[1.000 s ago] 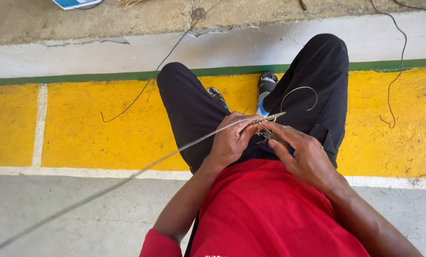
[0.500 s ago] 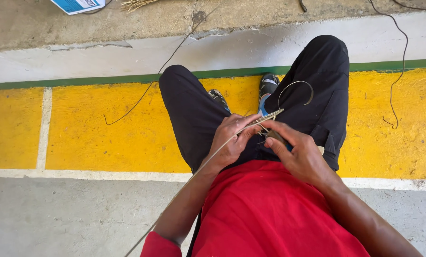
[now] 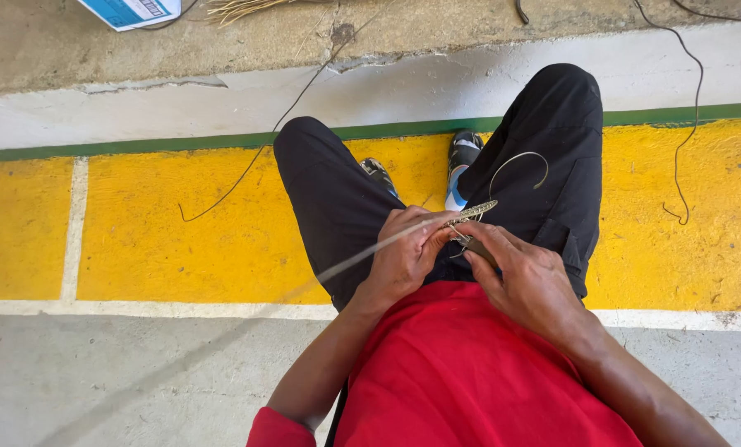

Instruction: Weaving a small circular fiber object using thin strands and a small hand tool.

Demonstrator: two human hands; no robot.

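Fingers (image 3: 426, 236) of the left hand (image 3: 405, 258) curl shut around a thin pale strand (image 3: 362, 254), pinching it where it meets a small woven strip (image 3: 472, 213). Those of the right hand (image 3: 526, 277) close on the near end of that same strip from the other side, the two hands almost touching over the lap.

By size, the floor comes first: a broad yellow painted band (image 3: 180, 223) runs across the view, edged by a green line (image 3: 139, 147) on its far side and a white line (image 3: 180, 310) on its near side, with bare grey concrete (image 3: 97, 381) closer in and a pale, cracked kerb (image 3: 180, 99) beyond. The person sits above it in a red shirt (image 3: 461, 372) and black trousers (image 3: 329, 199), knees spread, with two shoes (image 3: 461, 157) showing between the legs.

The strand runs from the left hand down and away to the left, blurred along its length. A thin dark wire (image 3: 246, 174) lies on the yellow band left of the knee, and another (image 3: 685, 149) trails on the right. A blue and white box (image 3: 130, 12) sits at the top edge, beside a bundle of straw-coloured fibres (image 3: 242, 8). The woven strip sticks out up and to the right from between the hands, and a fine loose end (image 3: 519, 157) curls in an arc above it, over the right thigh.
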